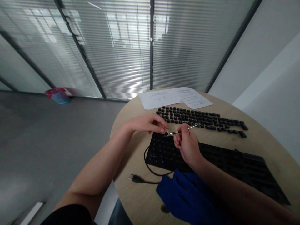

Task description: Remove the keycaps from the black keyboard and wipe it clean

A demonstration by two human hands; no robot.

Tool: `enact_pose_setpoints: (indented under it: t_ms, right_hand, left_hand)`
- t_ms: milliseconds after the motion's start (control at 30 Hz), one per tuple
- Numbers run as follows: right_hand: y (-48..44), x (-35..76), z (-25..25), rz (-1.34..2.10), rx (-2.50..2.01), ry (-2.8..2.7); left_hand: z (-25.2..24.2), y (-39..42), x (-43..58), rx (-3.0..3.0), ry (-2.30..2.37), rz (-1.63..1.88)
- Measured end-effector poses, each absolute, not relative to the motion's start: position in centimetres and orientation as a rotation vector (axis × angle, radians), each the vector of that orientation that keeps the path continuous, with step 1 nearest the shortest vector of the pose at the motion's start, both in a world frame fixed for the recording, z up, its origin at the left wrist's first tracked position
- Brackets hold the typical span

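Observation:
A thin silver tool with a dark middle section is pinched in my right hand, over the upper left part of a black keyboard. Its left tip meets a small black keycap at the keyboard's far edge; whether it grips the cap I cannot tell. My left hand hovers just left of that tip, its fingers loosely bent and apart, with nothing visible in them. The keyboard's left part shows bare key positions; my right forearm hides some of its middle. Rows of loose black keycaps lie beyond it.
Printed papers lie at the round table's far side. A blue cloth is bunched near me, beside the USB plug and its looped cable. A red-and-blue waste basket stands on the floor by the glass partition.

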State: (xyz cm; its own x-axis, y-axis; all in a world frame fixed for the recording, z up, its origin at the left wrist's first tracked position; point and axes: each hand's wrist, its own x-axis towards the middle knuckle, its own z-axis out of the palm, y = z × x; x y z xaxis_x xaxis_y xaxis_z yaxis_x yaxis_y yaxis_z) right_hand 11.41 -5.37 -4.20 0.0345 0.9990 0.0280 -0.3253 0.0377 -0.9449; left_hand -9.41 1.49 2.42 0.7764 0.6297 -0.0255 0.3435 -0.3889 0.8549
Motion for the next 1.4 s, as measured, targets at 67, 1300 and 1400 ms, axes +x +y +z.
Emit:
enact_pose_setpoints:
  t_ms: [67, 1300, 1400]
  right_hand:
    - [-5.4, 11.4, -4.3, 1.285, -0.966, -0.973]
    - [-5.9, 10.9, -4.3, 1.257, -0.931, -1.1]
    - [-6.0, 11.0, -4.5, 1.258, -0.903, -1.115]
  left_hand:
    - [2.3, 1.4, -9.1, 2.0, 0.717, 0.366]
    - [-0.7, 4.0, -8.8, 2.559, 1.098, 0.638]
    - [-1.0, 4.1, -8.2, 2.671, 1.079, 0.544]
